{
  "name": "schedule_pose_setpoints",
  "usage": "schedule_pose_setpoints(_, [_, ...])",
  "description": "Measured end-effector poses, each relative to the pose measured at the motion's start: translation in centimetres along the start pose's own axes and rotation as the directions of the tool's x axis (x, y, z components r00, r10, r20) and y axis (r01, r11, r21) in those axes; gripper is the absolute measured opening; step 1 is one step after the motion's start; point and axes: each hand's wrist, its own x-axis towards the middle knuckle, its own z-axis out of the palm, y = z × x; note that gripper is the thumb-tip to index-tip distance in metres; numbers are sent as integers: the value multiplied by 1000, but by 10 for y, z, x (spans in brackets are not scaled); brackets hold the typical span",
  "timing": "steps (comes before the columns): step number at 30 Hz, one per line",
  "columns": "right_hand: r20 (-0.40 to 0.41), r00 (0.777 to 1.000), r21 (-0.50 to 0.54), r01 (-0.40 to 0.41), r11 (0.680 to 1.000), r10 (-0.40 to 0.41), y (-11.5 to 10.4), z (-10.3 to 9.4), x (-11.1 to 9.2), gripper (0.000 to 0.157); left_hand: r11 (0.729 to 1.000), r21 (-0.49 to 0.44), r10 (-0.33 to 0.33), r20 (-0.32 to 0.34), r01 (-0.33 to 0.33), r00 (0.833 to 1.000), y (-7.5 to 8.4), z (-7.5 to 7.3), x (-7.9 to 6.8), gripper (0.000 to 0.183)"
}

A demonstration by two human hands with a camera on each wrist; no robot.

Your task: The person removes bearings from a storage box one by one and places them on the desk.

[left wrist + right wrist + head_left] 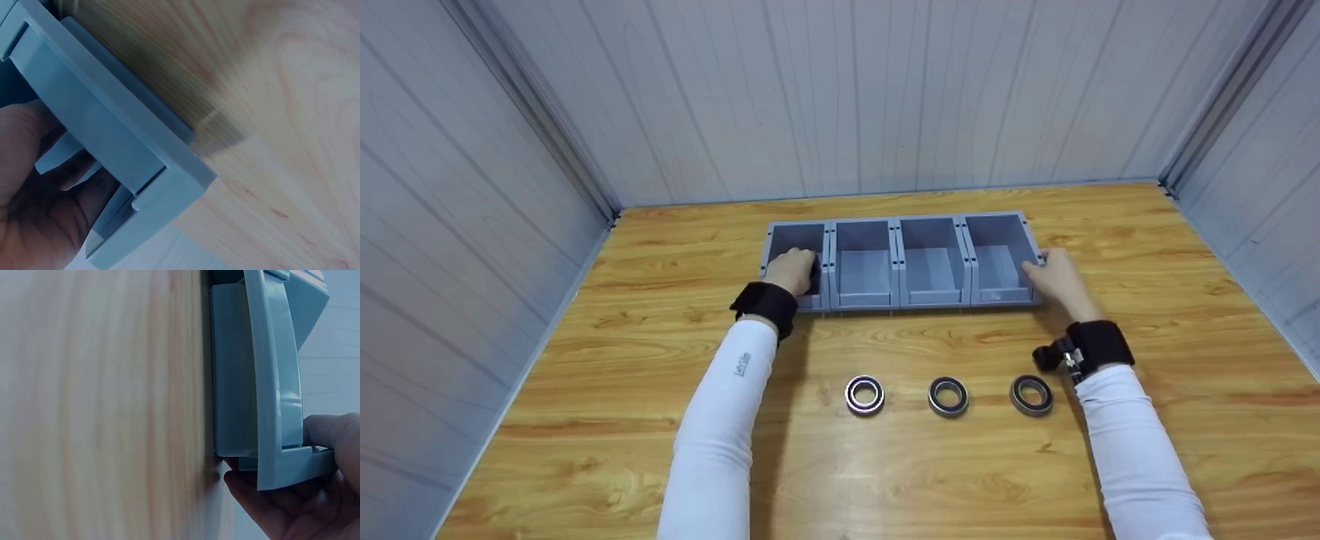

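A row of joined grey plastic bins (863, 301) stands on the wooden table. My left hand (791, 271) reaches down into the leftmost bin; in the left wrist view its fingers (95, 194) are inside, behind the bin's front wall (112, 107). Something dark shows beside those fingers in the head view, too unclear to name. My right hand (1057, 281) grips the right side of the rightmost bin, thumb (320, 430) over the edge and fingers outside. Three ring bearings lie in front: a left one (850, 394), a middle one (934, 406) and a right one (1018, 401).
White panelled walls close off the back (825, 97), the left (450, 247) and the right (1260, 150). A black wrist strap (1099, 351) with a small camera sits on my right arm, close above the right bearing.
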Motion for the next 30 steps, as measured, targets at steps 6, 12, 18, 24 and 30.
schedule_pose_setpoints(6, [7, 1000, 13, -17, 1000, 17, 0, 1, 0, 42, 1000, -3, 5, 23, -5, 1000, 1, -1, -2, 31])
schedule_pose_setpoints(12, [-9, 1000, -8, 5, 1000, -5, 1, 3, 0, 41, 1000, -14, 17, 58, -16, 998, 1, -5, -5, 33])
schedule_pose_setpoints(18, [-7, 1000, -14, 15, 1000, -15, 3, 2, 2, 41, 999, -24, 33, 55, -32, 998, 0, -8, -6, 31])
schedule_pose_setpoints(24, [-11, 1000, -7, 19, 1000, -19, 3, 2, 0, 40, 999, -35, 25, 59, -23, 998, -2, -10, -6, 32])
schedule_pose_setpoints(30, [-13, 1000, 9, 21, 1000, -21, 4, 3, 2, 38, 999, -26, 27, 68, -25, 997, -3, -13, -6, 33])
